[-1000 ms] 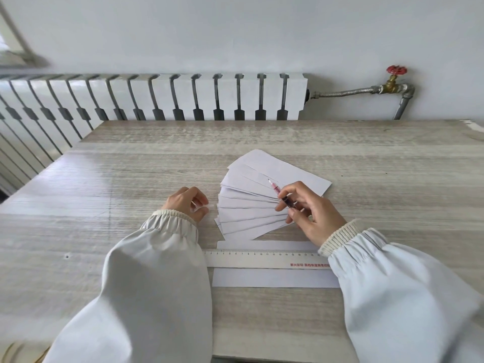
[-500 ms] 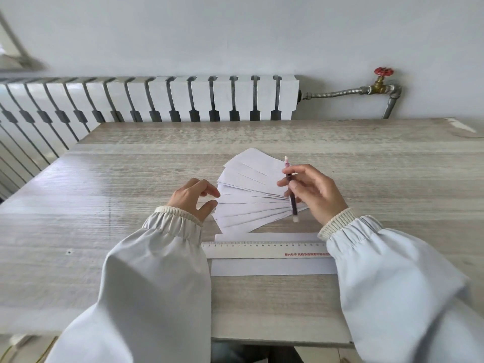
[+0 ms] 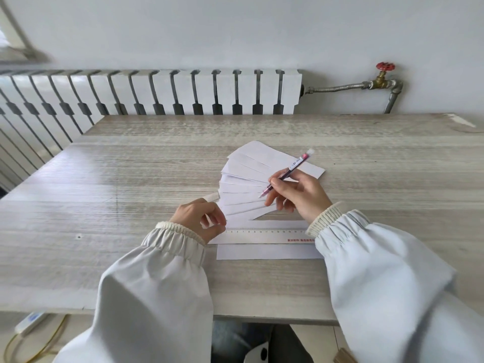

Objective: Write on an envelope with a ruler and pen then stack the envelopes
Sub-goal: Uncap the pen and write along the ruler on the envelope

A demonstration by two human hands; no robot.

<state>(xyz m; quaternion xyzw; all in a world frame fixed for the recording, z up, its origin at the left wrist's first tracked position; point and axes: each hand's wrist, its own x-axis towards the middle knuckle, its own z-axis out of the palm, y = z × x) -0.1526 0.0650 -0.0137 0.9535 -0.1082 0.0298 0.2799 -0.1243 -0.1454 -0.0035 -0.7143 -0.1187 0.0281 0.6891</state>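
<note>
My right hand (image 3: 301, 195) has turned the pen (image 3: 286, 172) tip-down above the ruler (image 3: 262, 235), grip closed on it, ready to write.

1. The single head view is looking forward and down from the person's head, facing the wall.
2. It is sitting close above the table (image 3: 131, 195), taking in its near edge.
3. Its wide angle is reaching up to the radiator (image 3: 167, 93).

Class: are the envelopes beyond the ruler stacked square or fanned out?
Fanned out: the envelopes overlap, their long edges splaying at stepped angles.
</note>
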